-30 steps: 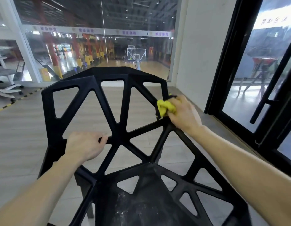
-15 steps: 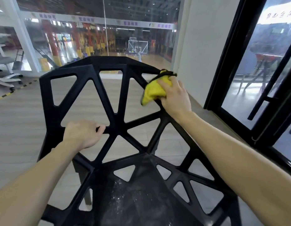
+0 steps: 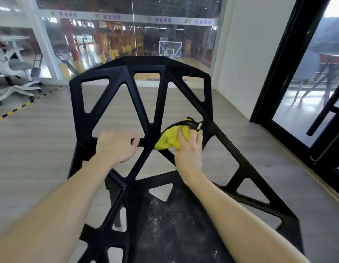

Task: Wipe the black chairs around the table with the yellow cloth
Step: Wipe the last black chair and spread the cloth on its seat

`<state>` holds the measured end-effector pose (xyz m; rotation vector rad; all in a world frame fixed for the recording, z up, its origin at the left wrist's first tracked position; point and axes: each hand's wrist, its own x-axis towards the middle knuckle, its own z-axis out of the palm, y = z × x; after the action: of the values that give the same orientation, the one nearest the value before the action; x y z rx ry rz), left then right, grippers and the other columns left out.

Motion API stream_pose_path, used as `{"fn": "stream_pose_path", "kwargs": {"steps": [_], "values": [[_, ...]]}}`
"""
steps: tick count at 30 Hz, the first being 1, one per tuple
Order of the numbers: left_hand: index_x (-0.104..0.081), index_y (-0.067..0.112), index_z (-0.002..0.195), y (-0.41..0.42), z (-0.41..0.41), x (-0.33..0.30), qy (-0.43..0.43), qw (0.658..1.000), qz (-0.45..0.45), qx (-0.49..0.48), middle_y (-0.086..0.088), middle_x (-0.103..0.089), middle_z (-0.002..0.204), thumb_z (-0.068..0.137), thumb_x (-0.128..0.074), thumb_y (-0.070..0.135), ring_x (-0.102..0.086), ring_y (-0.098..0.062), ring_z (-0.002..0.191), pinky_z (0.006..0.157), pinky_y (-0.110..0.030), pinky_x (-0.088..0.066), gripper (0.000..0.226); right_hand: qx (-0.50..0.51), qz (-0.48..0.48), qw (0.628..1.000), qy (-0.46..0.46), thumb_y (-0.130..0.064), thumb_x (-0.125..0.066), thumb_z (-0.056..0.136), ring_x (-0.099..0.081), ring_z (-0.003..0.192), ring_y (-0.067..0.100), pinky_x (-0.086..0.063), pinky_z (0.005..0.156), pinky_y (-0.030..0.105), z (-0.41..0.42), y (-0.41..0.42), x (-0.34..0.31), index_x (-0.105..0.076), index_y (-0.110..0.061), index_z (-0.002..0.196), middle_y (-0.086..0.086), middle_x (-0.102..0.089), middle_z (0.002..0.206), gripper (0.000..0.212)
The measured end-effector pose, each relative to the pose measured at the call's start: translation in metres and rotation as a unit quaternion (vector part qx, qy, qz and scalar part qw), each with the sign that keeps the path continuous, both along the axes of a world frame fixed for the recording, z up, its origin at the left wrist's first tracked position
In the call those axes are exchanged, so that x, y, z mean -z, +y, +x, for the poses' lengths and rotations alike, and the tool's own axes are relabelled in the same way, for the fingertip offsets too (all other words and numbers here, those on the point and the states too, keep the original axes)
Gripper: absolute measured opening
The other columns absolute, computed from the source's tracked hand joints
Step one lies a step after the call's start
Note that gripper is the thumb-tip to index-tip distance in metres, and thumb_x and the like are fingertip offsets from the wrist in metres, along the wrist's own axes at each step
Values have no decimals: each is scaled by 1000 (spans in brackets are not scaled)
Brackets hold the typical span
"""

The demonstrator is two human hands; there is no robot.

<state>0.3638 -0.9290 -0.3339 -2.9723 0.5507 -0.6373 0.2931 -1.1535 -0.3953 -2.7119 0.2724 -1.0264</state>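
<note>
A black chair (image 3: pixel 138 103) with a lattice of triangular openings fills the middle of the head view, its backrest facing me. My left hand (image 3: pixel 115 147) grips a horizontal strut in the middle of the backrest. My right hand (image 3: pixel 187 149) holds the bunched yellow cloth (image 3: pixel 170 138) and presses it against a slanted strut low on the right half of the backrest. The seat (image 3: pixel 164 224) below my arms carries pale dust specks.
White office chairs (image 3: pixel 14 76) stand at the far left behind a yellow-black floor stripe (image 3: pixel 18 109). A glass wall (image 3: pixel 126 35) lies beyond the chair. A white wall (image 3: pixel 246 54) and a black-framed glass door (image 3: pixel 290 73) close off the right side.
My right hand with the cloth rose to the backrest's upper right corner, then came down and leftward to a lower strut near the middle. My left hand kept its grip.
</note>
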Motion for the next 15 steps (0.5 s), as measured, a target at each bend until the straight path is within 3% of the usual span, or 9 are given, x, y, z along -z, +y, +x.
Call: {"fn": "stream_pose_path", "kwargs": {"steps": [3,6,8,9,12,15], "values": [[-66,28,83,3,-1,1,-8,1000,15,-5,7,-57,69,109,-30,55,-66,-26,78,63,-32,-43,51,-83,-4,996,14,0,-62,88,-39,136,42,-52,105,49,8,52,10,-41,-17,160,15,-40,144,76],[-64,27,80,6,-2,-1,-3,1000,13,-4,7,-58,66,109,-32,54,-61,-21,68,59,-30,-40,51,-117,-182,975,45,-1,-68,79,-47,131,43,-54,89,53,-2,-7,10,-55,-21,151,15,-47,148,76],[-62,28,75,4,-1,1,-1,1000,12,-3,7,-61,63,109,-30,52,-59,-17,62,57,-29,-41,53,-62,-230,971,34,-2,-71,74,-51,126,45,-52,85,51,-16,-75,-6,-68,-21,135,17,-53,147,64],[-61,27,73,3,0,2,-3,1000,6,-7,7,-61,63,109,-29,52,-59,-18,61,58,-29,-42,54,-14,-209,977,34,-1,-69,76,-49,123,44,-52,85,51,-22,-99,-20,-68,-20,133,17,-52,146,60],[-63,26,73,2,1,3,-2,1000,12,-19,7,-61,63,108,-27,52,-59,-19,62,60,-29,-44,56,103,-129,986,22,-2,-60,85,-44,124,43,-51,89,51,-17,-98,-42,-57,-14,143,17,-46,143,59],[-64,29,77,3,-1,1,1,1000,14,-20,7,-61,63,109,-27,51,-58,-17,62,59,-29,-39,53,134,-153,977,68,-2,-46,90,-42,132,48,-48,92,50,-15,-64,-18,-42,-3,152,25,-42,148,62]]}}
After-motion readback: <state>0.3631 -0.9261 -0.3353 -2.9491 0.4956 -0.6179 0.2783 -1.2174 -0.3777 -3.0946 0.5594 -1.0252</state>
